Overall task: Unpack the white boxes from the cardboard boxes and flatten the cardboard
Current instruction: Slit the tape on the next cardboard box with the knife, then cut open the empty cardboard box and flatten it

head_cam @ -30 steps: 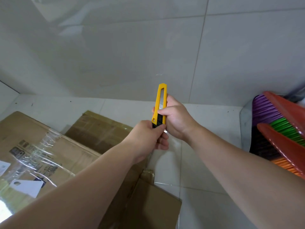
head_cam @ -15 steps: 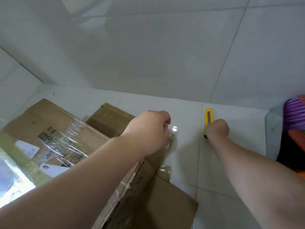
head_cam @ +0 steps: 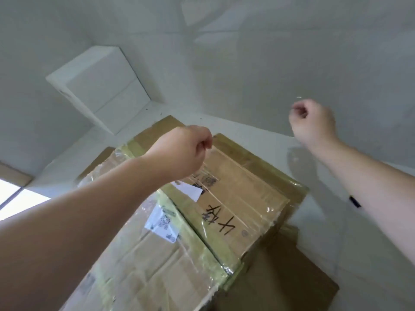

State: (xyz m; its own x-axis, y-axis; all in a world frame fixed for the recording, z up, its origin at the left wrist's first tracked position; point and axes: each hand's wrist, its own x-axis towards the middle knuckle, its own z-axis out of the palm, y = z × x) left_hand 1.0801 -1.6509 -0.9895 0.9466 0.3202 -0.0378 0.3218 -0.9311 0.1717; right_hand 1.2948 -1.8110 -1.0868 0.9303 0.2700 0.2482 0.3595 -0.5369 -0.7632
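A sealed cardboard box (head_cam: 235,194) bound with yellowish and clear tape lies on the floor, with a white label and black handwriting on top. My left hand (head_cam: 182,151) hovers over its far end, fingers curled, with nothing visible in it. My right hand (head_cam: 314,122) is up to the right, off the box and above the floor, fingers curled in and nothing visible in it. Two stacked white boxes (head_cam: 98,90) stand in the far left corner against the wall.
Flat brown cardboard (head_cam: 280,279) lies under and to the right of the box. A small black object (head_cam: 355,202) shows on the white tile floor beside my right forearm. Grey tiled walls close in behind.
My right hand set the yellow knife on the floor, then let go and lifted away. My view swung left onto the taped box and white boxes. The knife's yellow body and the brooms are out of view.
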